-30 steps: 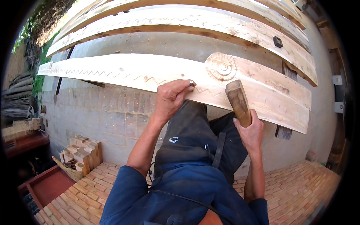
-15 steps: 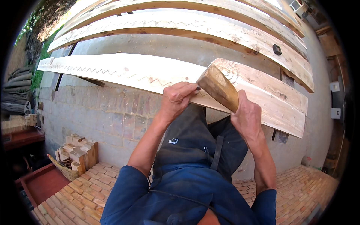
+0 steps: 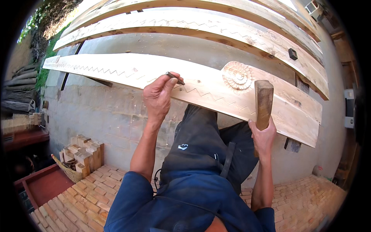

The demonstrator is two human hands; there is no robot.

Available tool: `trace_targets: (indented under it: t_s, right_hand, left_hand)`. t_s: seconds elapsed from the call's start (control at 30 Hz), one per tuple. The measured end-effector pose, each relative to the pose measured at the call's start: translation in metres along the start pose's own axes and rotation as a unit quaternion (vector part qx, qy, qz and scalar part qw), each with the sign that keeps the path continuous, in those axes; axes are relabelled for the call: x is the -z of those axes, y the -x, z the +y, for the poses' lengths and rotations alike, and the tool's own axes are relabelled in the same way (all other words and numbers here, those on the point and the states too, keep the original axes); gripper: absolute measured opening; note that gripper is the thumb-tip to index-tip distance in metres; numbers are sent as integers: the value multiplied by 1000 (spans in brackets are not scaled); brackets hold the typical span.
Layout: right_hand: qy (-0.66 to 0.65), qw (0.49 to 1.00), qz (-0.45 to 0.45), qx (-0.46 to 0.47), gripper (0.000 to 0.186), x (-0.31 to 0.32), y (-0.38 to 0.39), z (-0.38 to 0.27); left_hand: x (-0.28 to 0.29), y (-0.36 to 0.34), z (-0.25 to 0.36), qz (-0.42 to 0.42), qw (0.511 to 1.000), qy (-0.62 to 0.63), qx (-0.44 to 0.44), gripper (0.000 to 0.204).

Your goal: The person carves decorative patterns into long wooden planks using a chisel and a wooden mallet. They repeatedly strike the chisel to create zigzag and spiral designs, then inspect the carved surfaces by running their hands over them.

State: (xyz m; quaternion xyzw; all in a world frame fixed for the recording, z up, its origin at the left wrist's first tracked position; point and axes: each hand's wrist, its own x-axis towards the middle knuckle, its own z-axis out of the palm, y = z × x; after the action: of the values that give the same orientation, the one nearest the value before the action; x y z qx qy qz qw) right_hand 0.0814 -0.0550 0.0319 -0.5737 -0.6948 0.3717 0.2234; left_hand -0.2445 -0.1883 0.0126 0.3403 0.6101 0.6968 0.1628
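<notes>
1. Currently, left hand [image 3: 157, 92] is pinching a short dark tool [image 3: 174, 78] between thumb and fingers; its tip is pointing rightward over the nearest plank [image 3: 208, 86], though contact is hard to judge.
2. Right hand [image 3: 263, 135] is gripping a wooden mallet [image 3: 264, 100], fingers closed round the handle, head up, well apart from the tool.
3. Nearest plank is bearing a zigzag line [image 3: 104, 70] and 1 carved spiral [image 3: 238, 76].
4. Beyond, 1 dark block [image 3: 292, 53] is resting on the next plank [image 3: 174, 18].
</notes>
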Motion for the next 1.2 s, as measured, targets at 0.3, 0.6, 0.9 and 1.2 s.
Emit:
trace_targets:
  t_s: [0.3,0.6,0.9,1.2]
  right_hand:
    - [96,994,-13,56,32,4,0,-24]
    - [101,993,-33,56,35,6,-3,-28]
    - [115,991,-46,49,34,8,-4,-31]
    - [72,979,-23,189,33,18,-5,-91]
  left_hand:
    - [-13,10,-10,-91,991,-95,1,10]
    - [-13,11,-11,-125,979,-157,-37,8]
    - [-13,12,-16,-120,979,-159,-44,10]
    - [-17,14,-20,-103,973,-182,-92,15]
